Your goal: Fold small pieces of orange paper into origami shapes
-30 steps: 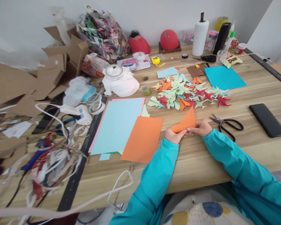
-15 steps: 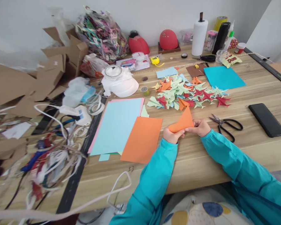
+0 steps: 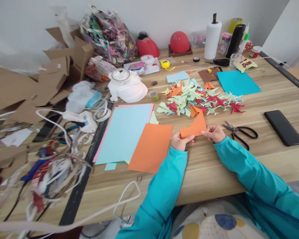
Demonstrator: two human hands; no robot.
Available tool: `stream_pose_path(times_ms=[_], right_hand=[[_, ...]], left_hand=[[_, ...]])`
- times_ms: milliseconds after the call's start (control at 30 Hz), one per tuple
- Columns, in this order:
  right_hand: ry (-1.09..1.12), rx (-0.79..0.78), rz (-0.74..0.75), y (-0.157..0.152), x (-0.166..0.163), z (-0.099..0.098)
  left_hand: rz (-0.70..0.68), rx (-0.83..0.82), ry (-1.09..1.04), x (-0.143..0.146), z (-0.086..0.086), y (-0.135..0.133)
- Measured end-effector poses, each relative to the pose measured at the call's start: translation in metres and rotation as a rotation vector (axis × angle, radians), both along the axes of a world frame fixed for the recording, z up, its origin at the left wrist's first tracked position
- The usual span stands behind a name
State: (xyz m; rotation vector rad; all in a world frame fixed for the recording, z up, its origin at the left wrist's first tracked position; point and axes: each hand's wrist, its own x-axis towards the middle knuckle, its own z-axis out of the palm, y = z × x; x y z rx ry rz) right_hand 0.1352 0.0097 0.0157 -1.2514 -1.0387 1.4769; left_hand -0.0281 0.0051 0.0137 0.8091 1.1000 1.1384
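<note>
The left hand and right hand are pinching the orange paper over the counter; lining up edges slowly is likely helping.

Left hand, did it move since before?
Yes, slightly. The left hand, holding the folded orange paper, has slid left, closer to the edge of the flat orange sheet.

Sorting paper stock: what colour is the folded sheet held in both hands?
The folded paper sheet is orange; head view.
</note>
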Motion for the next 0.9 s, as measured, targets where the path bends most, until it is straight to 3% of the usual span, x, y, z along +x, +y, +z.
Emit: stream_pose_path(times_ms=[467, 633, 700, 767, 900], right_hand=[[0.169, 0.053, -0.051, 0.006, 0.006, -0.014], [0.024, 0.108, -0.113, 0.005, 0.004, -0.015], [-0.135, 0.247, -0.219, 0.0, 0.004, -0.011], [-0.363, 0.507, -0.346, -0.006, 0.004, -0.005], [-0.857, 0.953, -0.219, -0.016, 0.004, 0.0]], left_hand=[[-0.204, -0.02, -0.176, -0.005, 0.004, 0.001], [-0.215, -0.015, -0.174, -0.007, 0.0, 0.003], [-0.183, -0.014, -0.185, -0.008, -0.001, 0.004], [-0.152, -0.017, -0.193, -0.01, 0.0, 0.004], [-0.163, -0.035, -0.176, -0.012, 0.002, 0.003]])
